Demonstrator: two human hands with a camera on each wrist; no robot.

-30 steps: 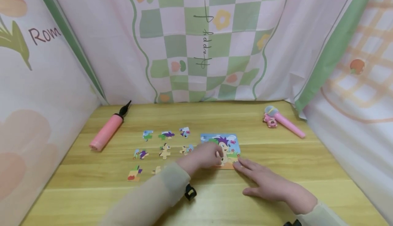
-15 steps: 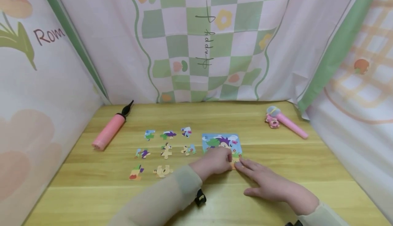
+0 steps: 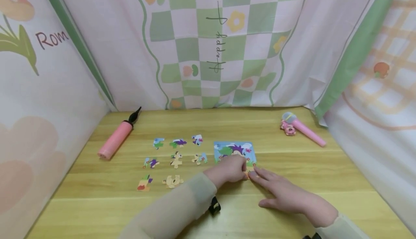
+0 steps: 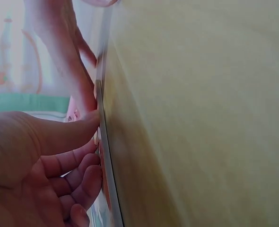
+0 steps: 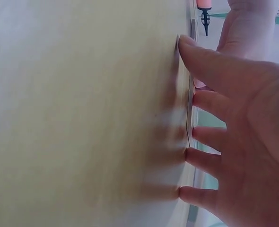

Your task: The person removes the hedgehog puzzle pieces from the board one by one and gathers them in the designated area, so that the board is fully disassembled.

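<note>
A flat puzzle board (image 3: 227, 147) with a purple-haired cartoon animal lies right of the table's middle. My left hand (image 3: 230, 168) reaches over its lower part, fingers bent down close to the lower right corner. Up close in the left wrist view, the thumb (image 4: 71, 135) and curled fingertips (image 4: 92, 182) meet at the board's face; whether they pinch a puzzle piece I cannot tell. My right hand (image 3: 282, 192) lies with fingers spread and fairly straight, its foremost fingertips at the same corner. Several loose jigsaw pieces (image 3: 176, 159) lie in rows to the left of the board.
A pink hand pump (image 3: 117, 138) with a black nozzle lies at the table's left edge. Toward the back right rests a pink toy microphone (image 3: 307, 132) with a small bear figure (image 3: 287, 127). Printed curtains (image 3: 214, 44) enclose the table's back and sides.
My left hand has moved right and slightly down across the board to its lower right corner, uncovering more loose pieces. The right hand stays nearly still at that corner.
</note>
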